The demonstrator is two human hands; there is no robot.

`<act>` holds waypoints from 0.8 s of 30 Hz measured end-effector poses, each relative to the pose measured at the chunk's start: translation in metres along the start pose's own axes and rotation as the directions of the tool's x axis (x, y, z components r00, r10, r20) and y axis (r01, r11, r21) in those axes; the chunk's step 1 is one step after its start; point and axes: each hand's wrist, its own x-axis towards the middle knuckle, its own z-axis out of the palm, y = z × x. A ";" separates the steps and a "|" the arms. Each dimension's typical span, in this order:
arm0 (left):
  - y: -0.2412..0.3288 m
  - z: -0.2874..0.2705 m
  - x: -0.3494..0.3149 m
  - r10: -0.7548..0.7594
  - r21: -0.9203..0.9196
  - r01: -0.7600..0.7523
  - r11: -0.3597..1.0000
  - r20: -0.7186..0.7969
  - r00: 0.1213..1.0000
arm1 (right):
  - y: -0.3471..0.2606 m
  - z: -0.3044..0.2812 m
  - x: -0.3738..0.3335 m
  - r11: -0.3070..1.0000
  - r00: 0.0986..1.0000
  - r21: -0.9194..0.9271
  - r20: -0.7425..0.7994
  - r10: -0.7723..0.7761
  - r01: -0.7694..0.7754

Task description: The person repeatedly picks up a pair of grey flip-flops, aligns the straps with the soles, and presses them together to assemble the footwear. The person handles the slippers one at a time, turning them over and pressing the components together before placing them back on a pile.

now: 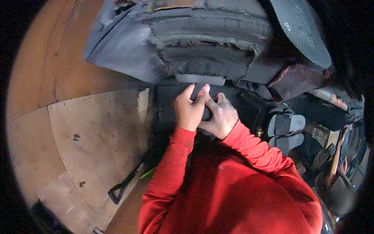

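Observation:
Close together in front of my chest, both hands work at a dark, flat piece (206, 114), partly hidden by my fingers. Beyond the fingertips, a pale grey strip (200, 80) rests against the frayed edge of a worn, padded dark bench (206, 58); whether it joins the dark piece cannot be seen. My left hand (189, 109) pinches with its thumb and fingertips just below the strip. Lower and to the right, my right hand (221, 115) has its fingers curled around the dark piece, with its thumb side by my left hand.
Two grey slide sandals with dark straps (286, 124) sit to the right. A textured grey sole (302, 31) lies at the upper right. Brown board panels (97, 136) cover the left side, near a black handle (115, 194). Another person's arm (336, 163) shows at far right.

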 end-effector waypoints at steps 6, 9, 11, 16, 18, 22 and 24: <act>0.006 0.014 -0.045 -0.108 -0.767 0.000 0.642 -0.090 0.990 | -0.002 -0.023 -0.008 0.758 0.947 -0.605 -0.022 -0.321 0.243; 0.015 0.002 -0.062 -0.101 -0.745 -0.065 0.664 -0.176 0.979 | -0.011 -0.023 -0.007 0.723 0.895 -0.621 -0.075 -0.440 0.303; 0.023 -0.008 -0.067 -0.084 -0.713 -0.109 0.693 -0.230 0.970 | -0.019 -0.026 -0.007 0.703 0.872 -0.608 -0.036 -0.489 0.369; 0.044 -0.045 -0.098 -0.016 -0.672 -0.260 0.693 -0.375 0.927 | -0.063 -0.042 -0.011 0.663 0.759 -0.552 -0.081 -0.646 0.505; 0.042 -0.073 -0.119 0.097 -0.591 -0.317 0.742 -0.373 0.923 | -0.089 -0.047 -0.021 0.657 0.717 -0.518 -0.116 -0.688 0.547; 0.002 -0.109 -0.127 0.303 -0.837 -0.396 0.377 -0.292 0.907 | -0.125 -0.043 -0.055 0.678 0.640 -0.308 -0.228 -0.734 0.668; -0.032 -0.106 -0.092 0.376 -0.999 -0.031 0.039 -0.014 0.927 | -0.117 -0.041 -0.065 0.666 0.598 -0.125 -0.344 -0.724 0.735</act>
